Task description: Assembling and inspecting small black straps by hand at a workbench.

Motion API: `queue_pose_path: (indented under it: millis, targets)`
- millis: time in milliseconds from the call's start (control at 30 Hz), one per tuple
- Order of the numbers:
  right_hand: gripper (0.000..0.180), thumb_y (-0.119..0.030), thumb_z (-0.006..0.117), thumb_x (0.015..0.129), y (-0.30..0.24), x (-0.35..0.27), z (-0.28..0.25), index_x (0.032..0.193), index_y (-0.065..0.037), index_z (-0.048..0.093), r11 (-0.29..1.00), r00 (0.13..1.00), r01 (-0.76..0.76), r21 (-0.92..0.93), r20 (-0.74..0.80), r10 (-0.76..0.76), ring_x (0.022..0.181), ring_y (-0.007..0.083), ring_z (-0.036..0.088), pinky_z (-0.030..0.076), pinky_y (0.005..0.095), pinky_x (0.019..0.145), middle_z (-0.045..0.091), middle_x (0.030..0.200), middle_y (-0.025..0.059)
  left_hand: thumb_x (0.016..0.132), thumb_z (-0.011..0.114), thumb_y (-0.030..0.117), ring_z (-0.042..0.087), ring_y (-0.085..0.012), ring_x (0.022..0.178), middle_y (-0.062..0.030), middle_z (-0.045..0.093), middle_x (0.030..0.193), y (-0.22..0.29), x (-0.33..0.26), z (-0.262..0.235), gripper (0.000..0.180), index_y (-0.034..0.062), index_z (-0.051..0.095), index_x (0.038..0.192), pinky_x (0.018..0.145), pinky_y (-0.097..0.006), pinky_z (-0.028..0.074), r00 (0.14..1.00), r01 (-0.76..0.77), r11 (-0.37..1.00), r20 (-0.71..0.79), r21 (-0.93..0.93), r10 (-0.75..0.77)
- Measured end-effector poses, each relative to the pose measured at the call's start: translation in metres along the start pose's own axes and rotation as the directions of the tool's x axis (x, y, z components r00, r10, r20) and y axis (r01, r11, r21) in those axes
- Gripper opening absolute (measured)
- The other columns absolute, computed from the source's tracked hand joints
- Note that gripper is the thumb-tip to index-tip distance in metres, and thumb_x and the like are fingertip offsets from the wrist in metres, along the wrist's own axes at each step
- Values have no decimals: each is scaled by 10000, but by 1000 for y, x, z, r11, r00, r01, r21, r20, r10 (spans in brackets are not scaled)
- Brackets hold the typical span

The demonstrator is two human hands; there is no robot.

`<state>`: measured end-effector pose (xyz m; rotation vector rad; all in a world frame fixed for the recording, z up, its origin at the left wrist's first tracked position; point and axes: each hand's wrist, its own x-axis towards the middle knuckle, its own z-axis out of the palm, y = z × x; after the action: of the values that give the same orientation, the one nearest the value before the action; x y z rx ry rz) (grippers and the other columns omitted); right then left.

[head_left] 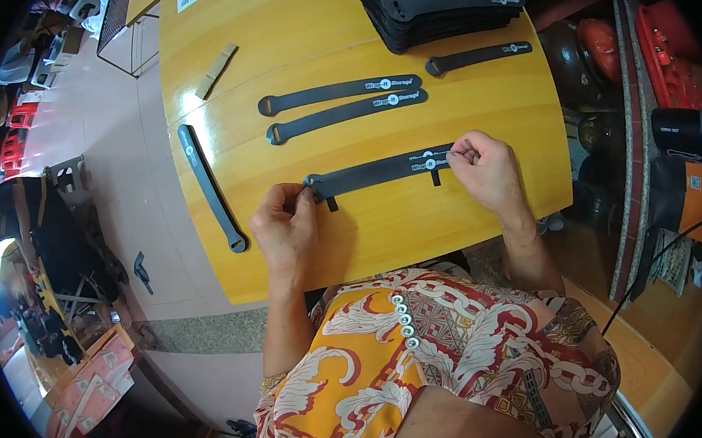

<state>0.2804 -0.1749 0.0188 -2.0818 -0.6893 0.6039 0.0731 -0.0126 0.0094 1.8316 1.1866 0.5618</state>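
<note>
Two black hook-and-loop straps (376, 172) with white print lie nearly one over the other near the table's front, stretched between my hands. At their looped left end, my left hand (285, 228) pinches them between thumb and fingers. My right hand (486, 173) pinches the plain right end, its fingertips covering the tip. Two short black strips (333, 204) stick out below the straps, one near each end. Just beyond lie two more straps, an upper one (338, 94) and a lower one (344, 118), their right ends touching or overlapping.
On the yellow wooden table (514, 102), a thick stack of black straps (438, 9) stands at the far right. One single strap (478, 59) lies before it; another strap (212, 188) runs along the left edge. A flat tan piece (217, 71) rests at the far left.
</note>
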Motion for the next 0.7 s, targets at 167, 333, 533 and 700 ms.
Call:
queue_pose_path:
  millis: [167,333,533,700]
  targets:
    - [110,-68,631,739,0,0,0,753,22,570,998,1000,-17,-61,-4,17,547,138,561,444,267,522,582,607,86,763,635,53,559,-110,534,-91,612,603,1,1,0,88,-33,626,774,518,-248,447,1000,-1,1000,-9,10,2]
    - [111,-68,634,737,-3,0,2,748,20,568,997,1000,-5,-79,-5,5,543,133,554,439,267,516,581,606,82,762,636,66,578,-133,539,-106,619,613,0,1,-1,97,-29,629,780,528,-266,457,999,39,998,-18,42,-38]
    - [103,-64,633,738,-3,-1,1,739,12,563,995,1000,-2,-96,-3,2,530,121,530,430,263,505,561,588,58,753,636,92,602,-173,544,-117,620,618,9,1,0,102,-9,632,769,538,-286,466,996,87,994,-12,59,-86]
    - [107,-74,642,736,-6,-1,3,746,-3,562,982,1000,-8,-188,-17,4,529,140,537,440,276,512,569,600,63,726,638,85,606,-207,540,-122,611,608,8,2,0,85,1,621,735,535,-302,471,999,-10,988,-31,152,15]
